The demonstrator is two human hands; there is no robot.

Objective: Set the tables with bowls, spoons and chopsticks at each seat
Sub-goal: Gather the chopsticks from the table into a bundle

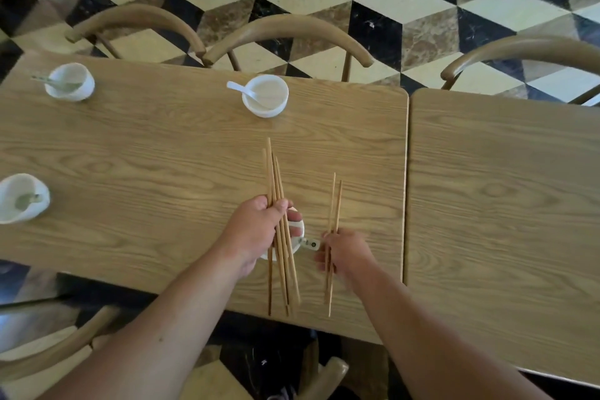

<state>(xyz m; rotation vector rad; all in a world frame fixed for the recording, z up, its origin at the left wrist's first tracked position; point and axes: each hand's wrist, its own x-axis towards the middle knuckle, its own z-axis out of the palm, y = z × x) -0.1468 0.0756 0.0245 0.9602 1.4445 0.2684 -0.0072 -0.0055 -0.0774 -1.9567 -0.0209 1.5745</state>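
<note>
Gripping a bundle of thin wooden chopsticks [275,178], the person's left hand [256,230] is hovering over a small white bowl [301,227] that is sitting near the front edge of the light wood-grain bench [162,146]. That grip is clamped round the sticks, with the thumb lying across them. Just right of this bowl, the right hand [344,253] is holding a pair of wooden chopsticks [334,204], its grip pinched on them, tips pointing away from the person. Whether the pair is touching the bench cannot be told. A white spoon handle [308,243] is sticking out of the bowl between the hands. Three more white bowls are standing on the same bench, each carrying a spoon: a far middle bowl [265,95], a far left bowl [69,81] and a near left bowl [22,198]. A second wood-grain bench [503,188] is standing just beside it on the right.
</note>
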